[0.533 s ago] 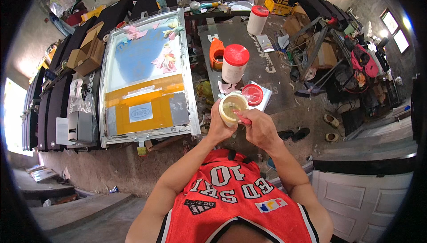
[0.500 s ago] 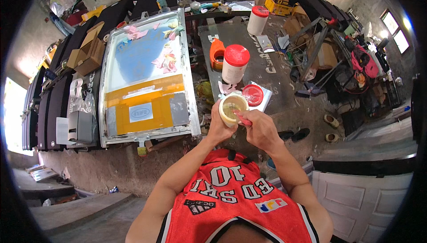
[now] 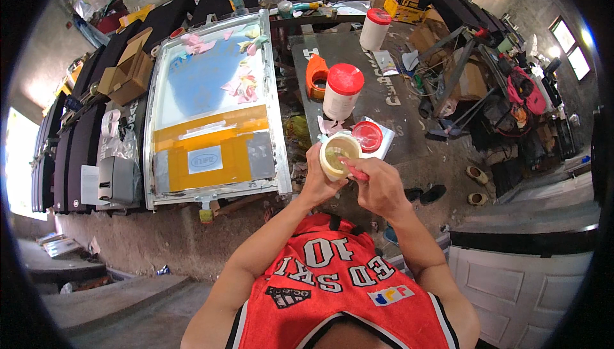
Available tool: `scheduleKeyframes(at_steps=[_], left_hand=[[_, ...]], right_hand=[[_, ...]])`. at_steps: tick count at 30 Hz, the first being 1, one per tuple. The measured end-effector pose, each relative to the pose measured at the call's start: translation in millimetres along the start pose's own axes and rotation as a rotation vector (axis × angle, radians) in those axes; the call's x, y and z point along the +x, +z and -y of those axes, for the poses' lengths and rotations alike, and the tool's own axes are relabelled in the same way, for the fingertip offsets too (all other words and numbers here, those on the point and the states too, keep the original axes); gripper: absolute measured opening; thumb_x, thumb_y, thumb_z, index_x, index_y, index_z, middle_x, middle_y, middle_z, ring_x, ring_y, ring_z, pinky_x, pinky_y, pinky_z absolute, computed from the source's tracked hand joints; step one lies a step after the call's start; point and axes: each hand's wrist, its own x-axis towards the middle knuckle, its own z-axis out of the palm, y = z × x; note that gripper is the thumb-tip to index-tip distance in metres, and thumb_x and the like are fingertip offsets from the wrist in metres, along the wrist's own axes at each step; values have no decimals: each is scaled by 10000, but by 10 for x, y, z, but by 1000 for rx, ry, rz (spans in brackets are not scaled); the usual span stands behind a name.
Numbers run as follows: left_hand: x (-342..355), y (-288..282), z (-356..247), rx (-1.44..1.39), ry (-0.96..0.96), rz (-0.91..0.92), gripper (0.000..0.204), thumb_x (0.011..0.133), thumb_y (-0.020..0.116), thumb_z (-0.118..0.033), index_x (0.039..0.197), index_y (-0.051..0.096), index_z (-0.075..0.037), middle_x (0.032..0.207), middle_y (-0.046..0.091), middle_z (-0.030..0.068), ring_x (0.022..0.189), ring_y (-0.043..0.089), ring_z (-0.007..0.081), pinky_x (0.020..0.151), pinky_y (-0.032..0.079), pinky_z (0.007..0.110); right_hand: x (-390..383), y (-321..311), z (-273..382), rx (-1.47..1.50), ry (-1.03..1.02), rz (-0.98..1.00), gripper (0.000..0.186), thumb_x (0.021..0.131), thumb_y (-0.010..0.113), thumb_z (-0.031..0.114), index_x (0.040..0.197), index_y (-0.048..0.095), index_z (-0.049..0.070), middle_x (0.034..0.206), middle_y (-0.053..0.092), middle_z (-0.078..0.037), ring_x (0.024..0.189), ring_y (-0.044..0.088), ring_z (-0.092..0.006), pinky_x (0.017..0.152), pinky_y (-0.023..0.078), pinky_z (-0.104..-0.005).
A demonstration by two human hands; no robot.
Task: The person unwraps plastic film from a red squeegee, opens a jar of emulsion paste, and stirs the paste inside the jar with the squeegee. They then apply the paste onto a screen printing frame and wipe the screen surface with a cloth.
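Cream plastic fills the grasp of a person in a red sleeveless jersey, who holds one open tub above the near edge of a dark bench. The left hand curls around the tub's side, fingers spread to its girth. The right hand is folded around one red-handled tool, its far end dipped inside the tub; the tip's shape cannot be made out. Just beyond the tub, one loose red lid lies on a pale sheet. Two white jars stand upright farther back, both capped in red: the nearer jar beside one orange ring-shaped holder, the farther jar toward the rear. At left lies one metal-framed screen, banded with amber tape and strewn with pink and yellow scraps, too jumbled to count. One open cardboard box sits past its left side. On the floor at right are two cream shoes and, nearer the person, two dark ones.
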Motion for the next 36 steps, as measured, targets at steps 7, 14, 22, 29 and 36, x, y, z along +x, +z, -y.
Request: scheduleKeyframes(at_steps=[7,14,22,29,36], left_hand=[[14,-34,107,-58,-62,111,1109,610,825,-91,1499,171,26,1417,365,233,1327,391,410,1137,324,460],[-43,-1,168,-339,-108,83,1077,636,824,-107,1494,186,16,1411,372,220,1329,400,392,1131,335,446],[-57,38,194,-182,-69,37,1095,631,878,-147,1475,198,8,1408,353,228,1302,418,390,1125,338,445],[-35,72,152,-228,-40,24,1092,636,870,-145,1482,196,-2,1417,346,230,1307,414,392,1129,331,452],[-21,9,81,-138,-90,60,1079,639,828,-105,1487,172,14,1394,402,239,1307,437,383,1130,330,450]], right_hand=[[24,-330,144,3,-118,-105,305,820,654,-55,1080,515,17,1018,700,-166,810,696,-330,689,559,-390],[38,-59,37,23,-75,-3,300,829,641,-34,1100,524,15,991,696,-161,778,688,-321,666,555,-395],[33,-233,121,-6,-130,-128,339,814,684,-24,1107,521,25,1028,697,-162,801,690,-311,677,555,-388],[-27,-187,122,27,-88,-76,366,795,688,-33,1109,512,31,1048,690,-161,789,685,-314,667,550,-405],[60,-190,69,-39,-67,-9,316,807,669,-30,1063,497,38,1060,686,-169,790,687,-319,667,554,-408]])
